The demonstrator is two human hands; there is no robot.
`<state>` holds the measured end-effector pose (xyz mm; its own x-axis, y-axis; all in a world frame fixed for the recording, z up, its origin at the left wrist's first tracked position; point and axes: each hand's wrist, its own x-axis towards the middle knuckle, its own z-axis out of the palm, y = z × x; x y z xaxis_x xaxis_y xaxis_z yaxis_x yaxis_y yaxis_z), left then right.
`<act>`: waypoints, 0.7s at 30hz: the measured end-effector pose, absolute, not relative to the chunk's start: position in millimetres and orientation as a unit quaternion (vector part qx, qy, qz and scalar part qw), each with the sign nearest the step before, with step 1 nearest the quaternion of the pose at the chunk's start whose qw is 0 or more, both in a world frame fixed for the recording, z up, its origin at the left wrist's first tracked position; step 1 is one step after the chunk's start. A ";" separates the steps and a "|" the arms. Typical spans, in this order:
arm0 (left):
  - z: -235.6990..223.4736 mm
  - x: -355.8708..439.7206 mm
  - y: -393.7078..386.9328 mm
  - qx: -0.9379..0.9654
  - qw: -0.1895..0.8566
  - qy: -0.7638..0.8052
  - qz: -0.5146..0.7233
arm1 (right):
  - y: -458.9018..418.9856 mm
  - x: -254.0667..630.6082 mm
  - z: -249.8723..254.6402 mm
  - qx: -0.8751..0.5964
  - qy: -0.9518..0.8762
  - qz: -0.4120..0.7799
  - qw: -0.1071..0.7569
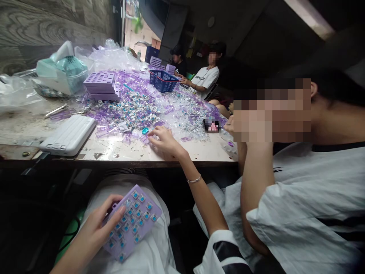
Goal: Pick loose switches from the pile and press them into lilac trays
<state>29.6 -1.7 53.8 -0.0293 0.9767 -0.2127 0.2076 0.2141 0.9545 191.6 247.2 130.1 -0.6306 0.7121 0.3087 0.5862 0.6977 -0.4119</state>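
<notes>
Meanwhile, left hand [95, 228] holding lilac switch tray [132, 224], right hand [167, 141] beside switches [134, 110]

Switches [134, 110] piled middle of the surface [114, 152], trays [100, 85] stacked behind, basket [164, 80] further back, case [67, 134] by the near left edge.

Assembly workshop: long worktable [188, 154] heaped with keyboard switches [134, 110], workers [205, 80] seated alongside.

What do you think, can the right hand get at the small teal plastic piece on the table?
Probably yes: the right hand rests just below the small teal plastic piece, and only loose translucent plastic pieces lie nearby, with nothing blocking the way.
</notes>
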 end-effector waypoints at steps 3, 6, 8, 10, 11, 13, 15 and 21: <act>55.2 27.5 -0.9 0.504 0.498 0.597 0.376 | 252.3 186.0 127.6 -0.365 -0.893 0.143 0.220; 56.0 25.4 0.0 0.518 0.499 0.589 0.368 | 258.6 189.3 127.6 -0.354 -0.894 0.168 0.217; 56.1 24.7 0.3 0.520 0.501 0.585 0.369 | 261.8 193.3 128.0 -0.346 -0.892 0.190 0.221; 56.6 24.7 0.5 0.521 0.503 0.583 0.368 | 263.8 196.5 128.0 -0.339 -0.887 0.210 0.231; 57.0 24.9 0.5 0.522 0.502 0.584 0.368 | 264.4 197.5 127.9 -0.334 -0.885 0.220 0.239; 58.0 25.5 0.7 0.523 0.496 0.587 0.369 | 265.5 198.5 127.7 -0.324 -0.877 0.242 0.260; 57.6 25.8 0.6 0.520 0.494 0.588 0.373 | 266.2 199.3 128.3 -0.315 -0.865 0.265 0.288; 34.6 22.5 0.4 0.517 0.480 0.600 0.378 | 256.4 206.4 135.2 -0.330 -0.802 0.309 0.392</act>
<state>22.5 0.4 34.6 -0.0056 0.9827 -0.1851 0.2576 0.1802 0.9493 206.4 256.4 135.2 -0.4756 0.7708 0.4240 0.2875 0.5917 -0.7532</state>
